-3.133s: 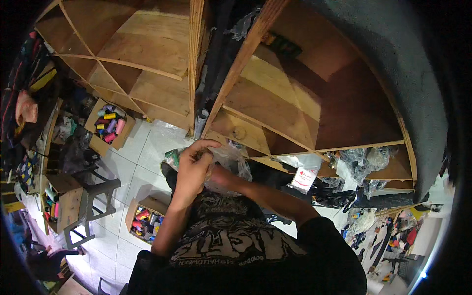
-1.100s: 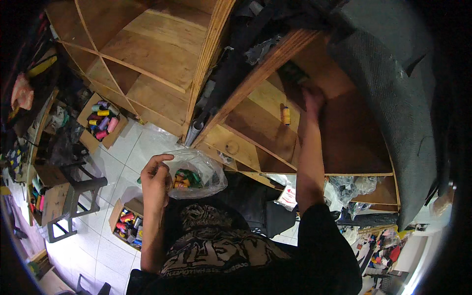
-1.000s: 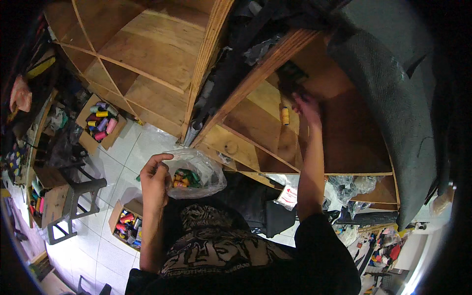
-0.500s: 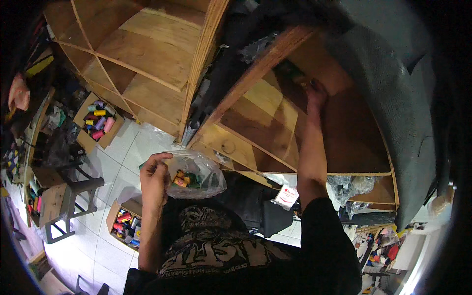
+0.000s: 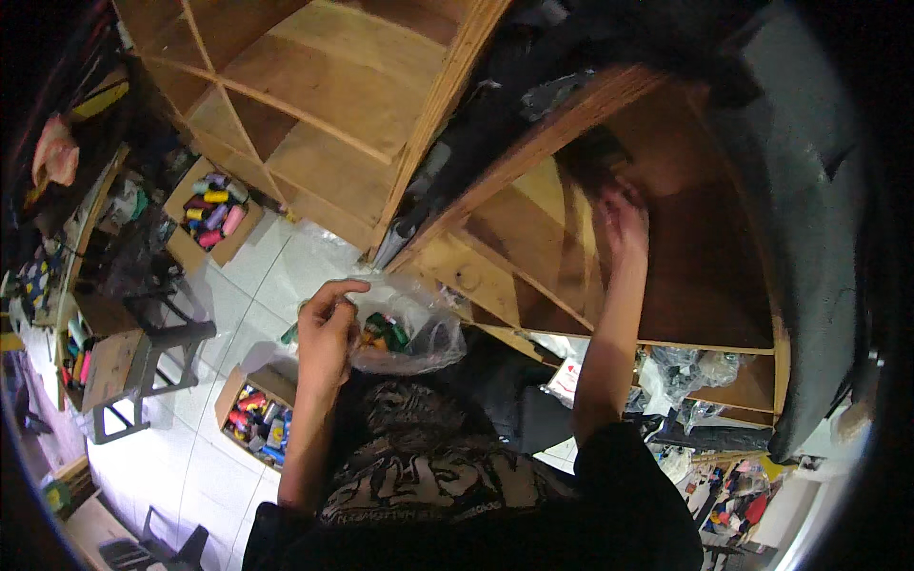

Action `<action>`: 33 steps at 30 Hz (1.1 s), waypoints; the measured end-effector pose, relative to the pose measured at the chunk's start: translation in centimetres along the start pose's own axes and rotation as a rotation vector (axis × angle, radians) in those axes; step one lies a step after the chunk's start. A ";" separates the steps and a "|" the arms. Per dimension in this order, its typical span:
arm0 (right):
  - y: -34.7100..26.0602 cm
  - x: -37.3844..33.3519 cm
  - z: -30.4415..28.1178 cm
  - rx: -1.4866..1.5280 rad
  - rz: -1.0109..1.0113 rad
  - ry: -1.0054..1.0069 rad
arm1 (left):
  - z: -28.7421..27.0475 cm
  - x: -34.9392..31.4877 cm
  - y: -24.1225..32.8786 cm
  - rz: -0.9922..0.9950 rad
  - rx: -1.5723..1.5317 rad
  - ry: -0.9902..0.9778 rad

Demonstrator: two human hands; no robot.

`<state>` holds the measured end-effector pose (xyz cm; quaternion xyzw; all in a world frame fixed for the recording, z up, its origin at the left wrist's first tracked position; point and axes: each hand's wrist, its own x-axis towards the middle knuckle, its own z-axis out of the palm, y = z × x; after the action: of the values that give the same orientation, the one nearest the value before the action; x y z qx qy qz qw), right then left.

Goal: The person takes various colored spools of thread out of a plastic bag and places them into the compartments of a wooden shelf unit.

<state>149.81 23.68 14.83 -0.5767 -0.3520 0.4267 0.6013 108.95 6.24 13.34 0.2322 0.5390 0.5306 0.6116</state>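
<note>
Cardboard box (image 5: pixel 238 240): on the floor at left; its walls hold thread spools (image 5: pixel 232 221) together.
Left hand (image 5: pixel 328 335): curled, apparently pinching the bag's edge, index finger jutting out; forearm comes up from below.
Clear plastic bag (image 5: pixel 424 357): beside that hand, its orange and green contents (image 5: pixel 377 339) probably settled low by their weight.
Right hand (image 5: pixel 625 219): inside the wooden compartment (image 5: pixel 705 276), arm nearly straight, fingers half-open near a dark shape (image 5: pixel 595 152); too dim to tell whether anything is held.

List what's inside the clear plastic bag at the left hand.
Inside the bag: orange and green items, too blurred to count. The left hand hides whatever lies behind it.
</note>
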 end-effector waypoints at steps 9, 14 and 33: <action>8.6 -21.9 18.7 -0.973 -0.124 -1.362 | 1.2 -1.1 2.5 0.034 0.007 -0.127; 20.5 -23.7 19.0 -0.879 -0.680 -1.103 | 1.8 -0.8 2.5 0.085 0.024 -0.182; 11.7 -27.6 16.7 0.250 0.670 -1.113 | 1.7 -1.4 1.4 0.035 0.116 -0.176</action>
<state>122.58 4.51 6.50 -0.2744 -0.3596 0.8625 0.2269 110.14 5.92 15.61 0.3221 0.5091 0.4866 0.6327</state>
